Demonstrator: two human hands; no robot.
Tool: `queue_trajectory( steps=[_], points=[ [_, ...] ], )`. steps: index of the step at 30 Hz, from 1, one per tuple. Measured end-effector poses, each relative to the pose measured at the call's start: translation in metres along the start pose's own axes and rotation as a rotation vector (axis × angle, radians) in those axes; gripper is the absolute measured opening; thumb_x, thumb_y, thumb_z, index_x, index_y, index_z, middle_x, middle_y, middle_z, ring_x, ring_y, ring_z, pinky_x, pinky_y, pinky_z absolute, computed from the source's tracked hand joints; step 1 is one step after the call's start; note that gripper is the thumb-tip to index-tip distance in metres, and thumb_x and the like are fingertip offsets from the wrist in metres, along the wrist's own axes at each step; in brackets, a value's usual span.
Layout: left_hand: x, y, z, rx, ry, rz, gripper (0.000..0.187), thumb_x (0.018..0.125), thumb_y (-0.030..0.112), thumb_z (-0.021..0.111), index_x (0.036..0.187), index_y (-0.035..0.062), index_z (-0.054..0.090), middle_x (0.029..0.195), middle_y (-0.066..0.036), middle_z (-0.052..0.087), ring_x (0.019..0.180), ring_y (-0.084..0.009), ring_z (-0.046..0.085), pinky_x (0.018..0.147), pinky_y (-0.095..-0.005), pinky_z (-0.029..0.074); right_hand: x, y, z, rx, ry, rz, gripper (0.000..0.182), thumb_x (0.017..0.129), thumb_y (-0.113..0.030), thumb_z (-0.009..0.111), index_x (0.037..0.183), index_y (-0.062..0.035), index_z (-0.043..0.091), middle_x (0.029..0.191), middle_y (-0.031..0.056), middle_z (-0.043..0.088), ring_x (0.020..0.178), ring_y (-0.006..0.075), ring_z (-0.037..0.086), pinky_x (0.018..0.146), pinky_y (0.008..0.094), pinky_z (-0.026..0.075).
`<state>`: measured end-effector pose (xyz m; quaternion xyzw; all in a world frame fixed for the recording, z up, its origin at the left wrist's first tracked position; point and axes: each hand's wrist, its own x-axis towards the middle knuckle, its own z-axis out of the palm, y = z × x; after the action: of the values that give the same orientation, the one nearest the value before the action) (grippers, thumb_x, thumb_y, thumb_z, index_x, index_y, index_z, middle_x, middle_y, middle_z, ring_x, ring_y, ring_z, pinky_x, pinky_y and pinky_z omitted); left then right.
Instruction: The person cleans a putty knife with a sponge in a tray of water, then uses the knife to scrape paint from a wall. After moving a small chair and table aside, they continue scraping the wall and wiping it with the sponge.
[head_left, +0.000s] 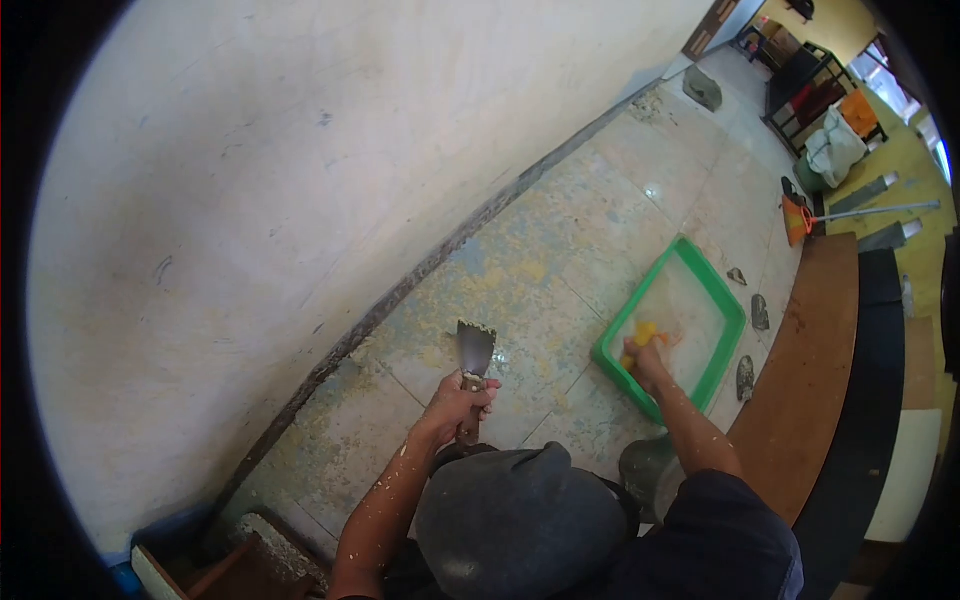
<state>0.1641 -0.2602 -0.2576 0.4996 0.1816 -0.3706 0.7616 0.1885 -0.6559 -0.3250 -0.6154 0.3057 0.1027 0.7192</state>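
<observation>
My left hand (pixel 460 408) is closed around the handle of a scraper (pixel 475 348), whose wide metal blade points away from me above the speckled floor. My right hand (pixel 648 362) reaches into a green-rimmed tray (pixel 722 290) and is closed on a yellow and orange object (pixel 643 334), partly hidden by the fingers. Pale, cloudy contents cover the inside of the tray. Paint flakes (pixel 520 270) are scattered over the tiles between the scraper and the wall.
A pale wall (pixel 250 200) rises on the left. A grey bucket (pixel 650 470) stands beside my right arm. Brown boards (pixel 800 370) lie along the right, near an orange broom (pixel 797 220). At lower left is a wooden box (pixel 160 570).
</observation>
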Motion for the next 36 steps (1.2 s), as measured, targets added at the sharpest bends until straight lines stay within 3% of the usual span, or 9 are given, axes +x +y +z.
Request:
queue_trajectory(
  steps=[1, 3, 7, 9, 12, 20, 23, 29, 36],
  points=[
    [0.001, 0.001, 0.002, -0.003, 0.039, 0.007, 0.033, 0.079, -0.002, 0.061, 0.108, -0.0019, 0.046, 0.102, -0.012, 0.059, 0.064, -0.0134, 0.056, 0.053, -0.0267, 0.048, 0.001, 0.000, 0.001, 0.005, 0.009, 0.001, 0.036, 0.084, -0.006, 0.055, 0.118, -0.0044, 0.043, 0.092, 0.0045, 0.051, 0.086, 0.0187, 0.051, 0.076, 0.0302, 0.044],
    [0.000, 0.005, 0.005, -0.006, 0.050, 0.026, 0.030, 0.080, 0.000, 0.062, 0.105, -0.0015, 0.047, 0.098, -0.011, 0.060, 0.060, -0.0131, 0.055, 0.050, -0.0264, 0.048, 0.003, -0.005, 0.005, -0.424, 0.003, 0.037, 0.038, 0.077, -0.009, 0.061, 0.111, -0.0033, 0.045, 0.087, 0.0030, 0.050, 0.078, 0.0156, 0.050, 0.068, 0.0270, 0.042],
    [0.001, 0.002, 0.004, -0.011, 0.084, 0.042, 0.027, 0.080, 0.004, 0.065, 0.102, -0.0008, 0.049, 0.089, -0.010, 0.062, 0.055, -0.0128, 0.055, 0.046, -0.0262, 0.046, 0.004, 0.001, 0.016, -0.456, -0.058, -0.168, 0.047, 0.070, -0.009, 0.063, 0.113, -0.0017, 0.045, 0.092, 0.0045, 0.052, 0.080, 0.0167, 0.051, 0.070, 0.0278, 0.042],
    [0.001, -0.002, 0.004, -0.018, 0.095, 0.041, 0.027, 0.080, 0.005, 0.065, 0.102, -0.0007, 0.049, 0.089, -0.009, 0.062, 0.056, -0.0127, 0.055, 0.046, -0.0261, 0.046, 0.013, 0.001, 0.005, -0.534, -0.163, 0.018, 0.059, 0.068, -0.010, 0.064, 0.122, -0.0007, 0.042, 0.104, 0.0088, 0.053, 0.093, 0.0206, 0.051, 0.081, 0.0289, 0.042],
    [0.005, -0.009, 0.006, -0.023, 0.103, 0.028, 0.027, 0.081, 0.005, 0.065, 0.101, -0.0007, 0.049, 0.089, -0.009, 0.062, 0.056, -0.0126, 0.055, 0.046, -0.0261, 0.046, 0.008, 0.019, 0.023, -0.531, -0.014, -0.073, 0.061, 0.067, -0.009, 0.061, 0.123, 0.0003, 0.041, 0.110, 0.0111, 0.052, 0.100, 0.0231, 0.049, 0.088, 0.0304, 0.040],
    [-0.001, -0.014, 0.007, 0.047, 0.048, -0.004, 0.025, 0.082, 0.006, 0.062, 0.101, -0.0018, 0.048, 0.090, -0.009, 0.061, 0.056, -0.0127, 0.055, 0.047, -0.0265, 0.046, -0.027, 0.003, 0.073, -0.502, -0.193, -0.144, 0.050, 0.068, -0.014, 0.062, 0.114, -0.0010, 0.044, 0.098, 0.0069, 0.050, 0.092, 0.0200, 0.048, 0.081, 0.0290, 0.040],
    [-0.001, -0.016, 0.007, 0.062, 0.006, 0.007, 0.024, 0.082, 0.006, 0.062, 0.100, -0.0025, 0.048, 0.091, -0.010, 0.060, 0.057, -0.0128, 0.056, 0.047, -0.0265, 0.046, -0.036, 0.000, 0.092, -0.658, -0.159, -0.035, 0.065, 0.071, -0.017, 0.061, 0.127, 0.0035, 0.035, 0.118, 0.0119, 0.046, 0.106, 0.0231, 0.045, 0.090, 0.0311, 0.038],
    [-0.008, -0.007, 0.012, 0.050, 0.014, 0.046, 0.025, 0.083, 0.005, 0.061, 0.102, -0.0029, 0.048, 0.092, -0.010, 0.060, 0.057, -0.0129, 0.056, 0.047, -0.0262, 0.046, -0.039, 0.014, 0.118, -0.496, -0.190, -0.112, 0.064, 0.069, -0.015, 0.065, 0.123, 0.0036, 0.036, 0.110, 0.0116, 0.048, 0.101, 0.0217, 0.047, 0.087, 0.0294, 0.040],
    [-0.018, -0.003, 0.022, 0.001, -0.056, 0.037, 0.029, 0.085, 0.004, 0.056, 0.109, -0.0024, 0.042, 0.101, -0.013, 0.059, 0.057, -0.0150, 0.057, 0.048, -0.0275, 0.047, -0.048, 0.029, 0.141, -0.626, -0.185, -0.157, 0.064, 0.070, -0.016, 0.066, 0.123, 0.0034, 0.037, 0.114, 0.0148, 0.049, 0.104, 0.0258, 0.049, 0.090, 0.0320, 0.039]
  ],
)
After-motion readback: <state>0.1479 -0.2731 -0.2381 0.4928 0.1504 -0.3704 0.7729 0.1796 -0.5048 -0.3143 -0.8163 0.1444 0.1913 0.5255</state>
